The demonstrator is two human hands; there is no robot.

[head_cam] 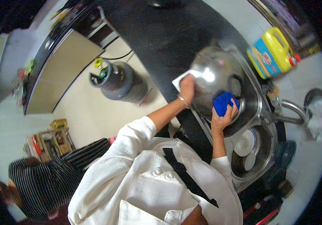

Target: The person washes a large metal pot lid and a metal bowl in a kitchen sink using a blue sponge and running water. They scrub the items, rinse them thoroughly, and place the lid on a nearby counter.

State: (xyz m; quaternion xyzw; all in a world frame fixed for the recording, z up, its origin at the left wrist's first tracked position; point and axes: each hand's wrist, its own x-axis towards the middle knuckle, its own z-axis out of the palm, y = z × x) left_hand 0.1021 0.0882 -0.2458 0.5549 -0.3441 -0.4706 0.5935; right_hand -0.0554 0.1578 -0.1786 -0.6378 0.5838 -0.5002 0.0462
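A large, rounded stainless steel cooking vessel [210,66] rests tilted over one basin of the sink [258,97], its shiny outer side facing up. A dark loop handle [242,87] shows on it. My left hand [187,87], blurred, is at the vessel's near left edge, and its fingers are partly hidden. Beside that hand is a flat white piece [178,81]; whether I hold it is unclear. In my right hand [224,115] a bunched blue scrubbing cloth [223,103] is pressed against the vessel's lower side.
White dishes [245,143] sit in the second basin. A curved metal faucet [293,111] and a yellow jug [276,53] with a red cap stand behind the sink. Black countertop [161,33] extends left. On the floor are a grey gas cylinder [124,81] and a person in striped clothing [48,182].
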